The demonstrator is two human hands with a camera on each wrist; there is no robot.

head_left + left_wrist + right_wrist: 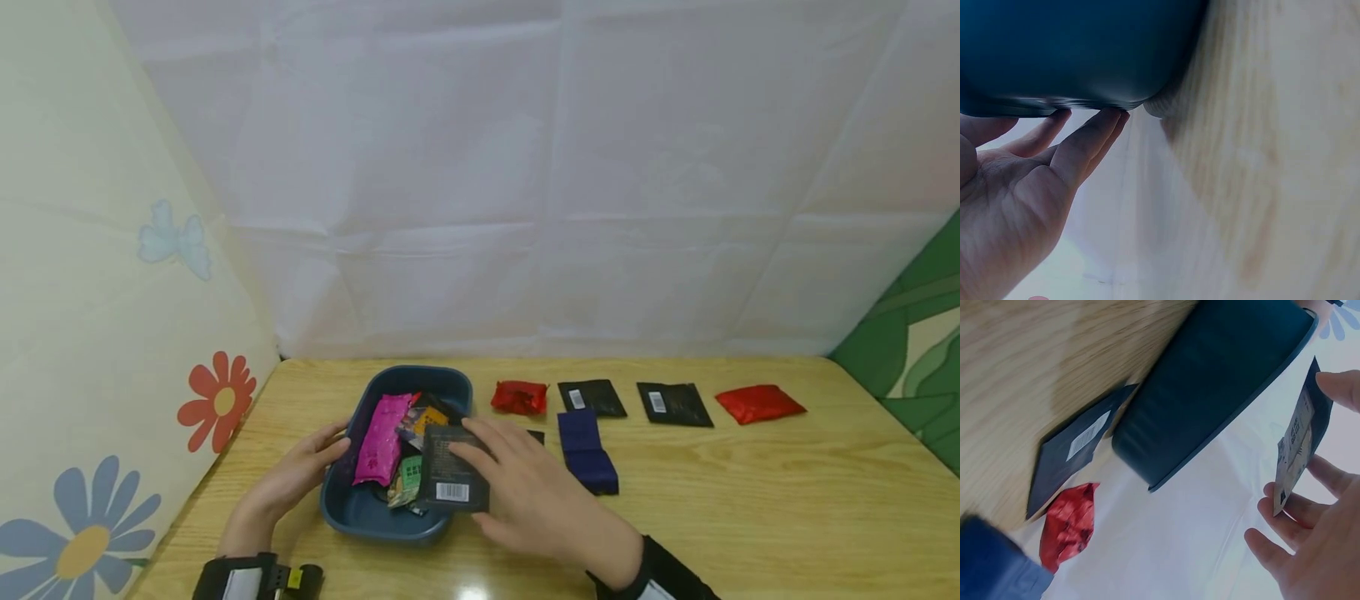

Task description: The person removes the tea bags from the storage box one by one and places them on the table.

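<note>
My right hand (536, 492) grips a flat black packet (453, 471) with a white barcode, over the right side of a dark blue plastic basin (375, 527). In the right wrist view, thumb and fingers pinch this packet by opposite edges, above the basin's rim. Inside the basin lie a pink packet (382, 437), a green-labelled packet (407, 477) and other wrapped pieces, partly covered by the held packet. Against the basin's left side rests my left hand (296, 471). In the left wrist view its extended fingertips touch the outer wall.
On the wooden table (750, 508), right of the basin, lie a crumpled red packet (520, 397), two black packets (592, 398) and a flat red packet (759, 404). A folded dark blue packet (587, 454) is nearer. Another black packet (1079, 440) lies beside the basin, mostly behind my right hand.
</note>
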